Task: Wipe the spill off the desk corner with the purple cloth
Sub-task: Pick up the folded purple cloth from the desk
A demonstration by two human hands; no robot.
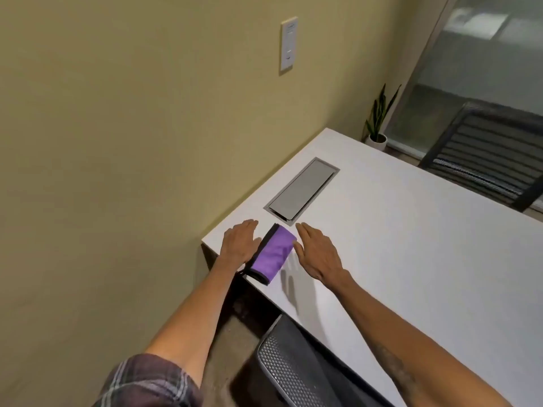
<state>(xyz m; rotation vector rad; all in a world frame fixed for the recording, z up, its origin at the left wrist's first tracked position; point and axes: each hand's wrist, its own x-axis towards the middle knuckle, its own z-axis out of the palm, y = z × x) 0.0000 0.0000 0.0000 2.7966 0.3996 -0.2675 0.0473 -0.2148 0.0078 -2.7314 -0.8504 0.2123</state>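
A yellow-green wall (117,142) is filling the left and far side of the scene, carrying a white wall plate (289,45) high up. At far right, a glass partition (484,69) is closing off the room. A white surface (411,259) is running from the near right toward the far left, its corner lying close beside the wall. A dark slatted chair (487,157) is standing at the surface's far edge, and the mesh back of a second chair (288,368) is showing at the near edge, below the arms. A grey rectangular hatch (302,190) is sitting flush in the surface near the corner. A small potted plant (377,124) is standing on the floor in the far corner. The folded purple cloth (273,254), edged in black, is lying on the surface corner, just near of the hatch. The left hand (239,242) is resting flat and released just left of the cloth, its thumb touching the dark edge. The right hand (318,254) is hovering open just right of the cloth, grasping nothing. A plaid sleeve (147,383) is covering the left upper arm.
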